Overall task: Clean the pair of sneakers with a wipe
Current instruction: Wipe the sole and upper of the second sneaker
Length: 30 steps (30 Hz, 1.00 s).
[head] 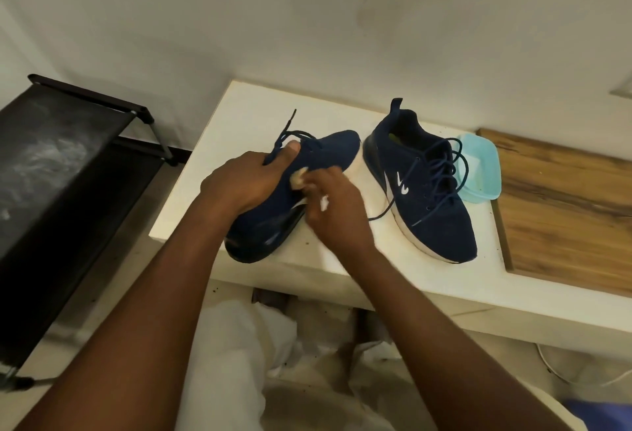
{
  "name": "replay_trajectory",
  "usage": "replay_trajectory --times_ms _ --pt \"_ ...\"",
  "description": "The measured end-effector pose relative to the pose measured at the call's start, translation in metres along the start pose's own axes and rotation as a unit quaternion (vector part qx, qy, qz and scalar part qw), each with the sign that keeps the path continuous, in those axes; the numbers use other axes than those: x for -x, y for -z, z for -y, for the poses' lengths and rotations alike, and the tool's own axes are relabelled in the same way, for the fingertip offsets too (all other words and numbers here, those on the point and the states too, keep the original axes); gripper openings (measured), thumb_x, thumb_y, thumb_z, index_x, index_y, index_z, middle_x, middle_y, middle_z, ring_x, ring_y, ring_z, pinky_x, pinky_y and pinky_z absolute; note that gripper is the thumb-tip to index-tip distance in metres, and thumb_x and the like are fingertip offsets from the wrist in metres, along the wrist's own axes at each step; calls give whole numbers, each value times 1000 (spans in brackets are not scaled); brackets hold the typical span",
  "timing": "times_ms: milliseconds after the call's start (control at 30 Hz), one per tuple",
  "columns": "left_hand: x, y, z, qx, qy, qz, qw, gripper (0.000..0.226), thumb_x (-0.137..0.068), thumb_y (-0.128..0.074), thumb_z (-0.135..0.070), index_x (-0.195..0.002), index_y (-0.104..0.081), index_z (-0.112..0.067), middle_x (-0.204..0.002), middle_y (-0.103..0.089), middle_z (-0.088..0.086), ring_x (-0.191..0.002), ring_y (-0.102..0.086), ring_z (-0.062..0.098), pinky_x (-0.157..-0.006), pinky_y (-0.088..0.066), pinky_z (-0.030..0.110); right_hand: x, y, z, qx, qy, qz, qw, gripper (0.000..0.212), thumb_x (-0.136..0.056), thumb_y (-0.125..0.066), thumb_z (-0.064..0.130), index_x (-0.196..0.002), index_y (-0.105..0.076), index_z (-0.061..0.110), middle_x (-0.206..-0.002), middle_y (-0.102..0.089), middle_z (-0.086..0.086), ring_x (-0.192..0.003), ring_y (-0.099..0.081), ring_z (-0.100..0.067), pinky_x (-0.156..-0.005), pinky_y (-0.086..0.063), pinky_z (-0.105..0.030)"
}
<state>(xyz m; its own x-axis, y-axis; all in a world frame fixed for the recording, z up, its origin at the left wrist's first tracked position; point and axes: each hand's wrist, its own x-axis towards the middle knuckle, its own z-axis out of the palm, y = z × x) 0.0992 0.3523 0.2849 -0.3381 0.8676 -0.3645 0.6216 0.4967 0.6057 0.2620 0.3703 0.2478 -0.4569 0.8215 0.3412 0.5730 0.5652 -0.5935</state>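
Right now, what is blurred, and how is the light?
Head view: the right hand, holding the wipe, is smeared by motion; the left hand, gripping the held sneaker, and the other sneaker look sharper; light is dim and soft, with faint shadows on the table.

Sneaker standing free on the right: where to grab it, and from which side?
Right sneaker: grip the heel collar from above, thumb inside the opening, fingers behind the heel. It stands upright on its sole, opening up. The tub crowds its right side and the other sneaker its left, so side approaches look cramped.
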Motion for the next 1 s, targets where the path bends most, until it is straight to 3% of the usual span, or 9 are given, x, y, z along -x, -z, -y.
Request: replay_trajectory --times_ms 167,300,400,467,533,600,733,833,1000 --pt "-2 -7 0 -36 -19 6 999 78 -92 -24 -85 -115 -68 -25 -107 -72 4 -96 -67 28 -94 -54 49 -8 10 -29 49 -108 -25 993 18 -91 -57 9 -102 -67 19 -98 -59 0 -87 -55 -15 -78 -51 -37" --pt "-3 -7 1 -28 -15 7 999 75 -94 -27 -83 -118 -68 -26 -109 -72 6 -98 -67 28 -97 -53 50 14 -4 9 -27 26 61 997 27 -80 -60 -2 -99 -66 16 -95 -58 -1 -86 -53 -16 -73 -48 -32" --pt "0 -6 0 -20 -13 10 1000 71 -95 -29 -81 -116 -70 -27 -107 -72 5 -97 -67 26 -97 -53 48 3 1 8 39 79 79 993 25 -79 -61 1 -97 -66 18 -94 -59 0 -86 -52 -19 -71 -49 -36" --pt "0 -7 -1 -25 -21 12 999 71 -95 -28 -81 -108 -70 -26 -100 -72 3 -90 -67 24 -92 -54 46 -14 13 -18 105 12 34 994 25 -82 -58 4 -97 -69 20 -94 -62 1 -87 -57 -20 -74 -51 -39" --pt "0 -9 0 -22 -21 18 999 73 -94 -28 -82 -105 -70 -24 -96 -72 2 -88 -67 23 -92 -55 47 -26 27 -45 102 -95 -15 990 25 -86 -55 4 -98 -71 19 -98 -64 -1 -92 -60 -21 -81 -51 -35" --pt "-2 -10 0 -18 -20 25 999 72 -94 -28 -82 -103 -71 -24 -95 -72 1 -87 -68 23 -94 -55 48 -24 32 -49 96 -139 -30 985 23 -88 -55 3 -100 -70 16 -101 -63 -3 -95 -59 -22 -83 -48 -32" --pt "-2 -10 -1 -20 -22 20 999 67 -97 -31 -78 -105 -72 -26 -100 -73 3 -92 -67 24 -96 -53 47 6 15 5 0 25 54 998 22 -81 -61 0 -95 -69 14 -98 -62 -5 -88 -58 -23 -78 -50 -35" --pt "0 -9 -3 -10 -19 25 999 65 -97 -33 -78 -109 -72 -27 -105 -73 4 -96 -67 26 -99 -52 48 9 9 13 50 101 103 988 17 -82 -60 9 -94 -68 18 -97 -63 0 -88 -55 -21 -75 -49 -38" --pt "1 -12 -2 -7 -21 32 999 67 -95 -33 -80 -102 -71 -26 -97 -74 1 -89 -68 23 -94 -54 47 -18 28 -48 111 -124 -9 986 19 -87 -58 7 -97 -71 16 -97 -60 -1 -92 -57 -21 -80 -47 -30"
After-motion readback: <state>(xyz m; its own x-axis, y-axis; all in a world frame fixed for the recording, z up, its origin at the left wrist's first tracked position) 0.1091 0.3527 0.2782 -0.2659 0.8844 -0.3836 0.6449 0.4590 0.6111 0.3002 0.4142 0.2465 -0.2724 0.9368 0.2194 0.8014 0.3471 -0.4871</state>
